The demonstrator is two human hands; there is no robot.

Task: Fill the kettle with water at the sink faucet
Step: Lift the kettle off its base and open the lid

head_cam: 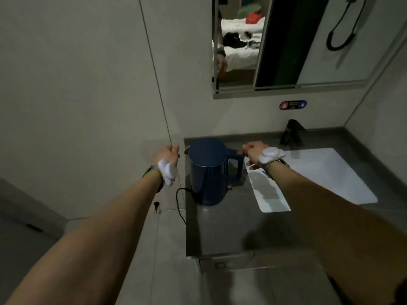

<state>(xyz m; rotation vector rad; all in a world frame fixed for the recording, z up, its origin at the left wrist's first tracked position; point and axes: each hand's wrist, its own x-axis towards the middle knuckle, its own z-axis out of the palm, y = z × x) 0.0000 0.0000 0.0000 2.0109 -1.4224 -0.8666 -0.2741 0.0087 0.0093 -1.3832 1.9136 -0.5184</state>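
the right hand (253, 154), just right of centre frame, has its fingertips touching the top of the handle of the dark blue cylindrical electric kettle (208, 172), near the lid's small brown release tab; the fingers are curled but not wrapped around anything, so nothing is gripped yet. the left hand (168, 155), just left of centre, floats beside the kettle's spout with fingers loosely curled on nothing, close to the kettle but apart from it. both wrists wear straps with white padded lumps.

the kettle stands upright with its lid closed at the left end of a grey metal counter (231, 230), centre frame, its black power cord (179, 203) trailing off the counter's left edge. the white rectangular sink basin (326, 177) lies to the right of it, and the dark angular faucet (291, 133) stands behind the basin, toward upper right.

the step in hand appears to be taking hold of the kettle. doing it well likely means closing the right fingers fully around the handle, lifting straight up so the base and cord stay put, steadying the body with the left hand if needed, and opening the lid before moving it under the faucet.
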